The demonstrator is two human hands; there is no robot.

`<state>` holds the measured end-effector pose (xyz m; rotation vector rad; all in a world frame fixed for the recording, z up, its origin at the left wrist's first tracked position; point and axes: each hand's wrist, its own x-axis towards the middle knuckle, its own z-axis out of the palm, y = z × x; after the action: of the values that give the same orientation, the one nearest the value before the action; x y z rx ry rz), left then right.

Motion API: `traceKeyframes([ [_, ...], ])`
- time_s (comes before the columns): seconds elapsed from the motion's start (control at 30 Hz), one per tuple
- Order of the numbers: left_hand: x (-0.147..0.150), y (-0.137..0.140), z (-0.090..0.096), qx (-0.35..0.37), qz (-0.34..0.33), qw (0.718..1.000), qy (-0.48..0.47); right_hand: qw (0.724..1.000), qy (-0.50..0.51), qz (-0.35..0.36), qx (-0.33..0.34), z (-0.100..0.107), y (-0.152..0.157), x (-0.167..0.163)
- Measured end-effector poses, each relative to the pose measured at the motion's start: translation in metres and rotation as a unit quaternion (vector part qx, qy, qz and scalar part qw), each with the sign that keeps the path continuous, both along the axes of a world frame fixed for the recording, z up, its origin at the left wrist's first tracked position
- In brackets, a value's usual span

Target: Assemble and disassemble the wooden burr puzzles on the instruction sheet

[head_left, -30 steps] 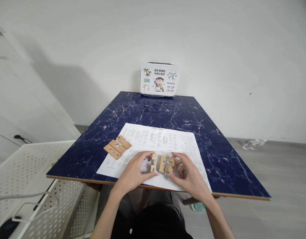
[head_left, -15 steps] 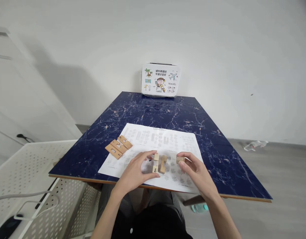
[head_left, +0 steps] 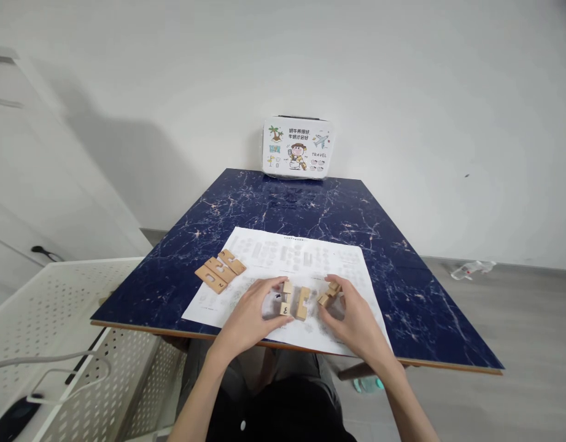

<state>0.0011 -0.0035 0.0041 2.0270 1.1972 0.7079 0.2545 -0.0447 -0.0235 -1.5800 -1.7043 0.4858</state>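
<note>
Block 3 [head_left: 285,309], on or just above the paper [head_left: 274,265], should be light, stiff and sturdy; its ends suit gripping. The left hand [head_left: 250,314] pinches it there; the right hand [head_left: 359,319] pinches a tilted block [head_left: 328,298].

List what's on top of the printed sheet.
On the sheet lies a notched middle block; beside it, the left hand grips the left block and the right hand the right block. Flat plates overlap the sheet's left edge. What's beneath these is covered.
</note>
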Motion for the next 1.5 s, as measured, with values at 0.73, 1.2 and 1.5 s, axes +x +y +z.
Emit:
traceKeyframes([
  [0.73, 0.0, 0.002, -0.003, 0.035, -0.027, 0.999, 0.01, 0.998, 0.007, 0.059, 0.037, 0.007, -0.002, -0.006],
  [1.2, -0.001, 0.002, -0.002, -0.003, -0.026, 0.999, -0.046, 0.981, 0.15, 0.109, 0.061, 0.026, -0.009, -0.023],
  [1.5, 0.0, -0.001, 0.003, -0.031, -0.006, 0.994, -0.104, 0.948, 0.278, 0.157, -0.004, 0.032, -0.011, -0.036],
])
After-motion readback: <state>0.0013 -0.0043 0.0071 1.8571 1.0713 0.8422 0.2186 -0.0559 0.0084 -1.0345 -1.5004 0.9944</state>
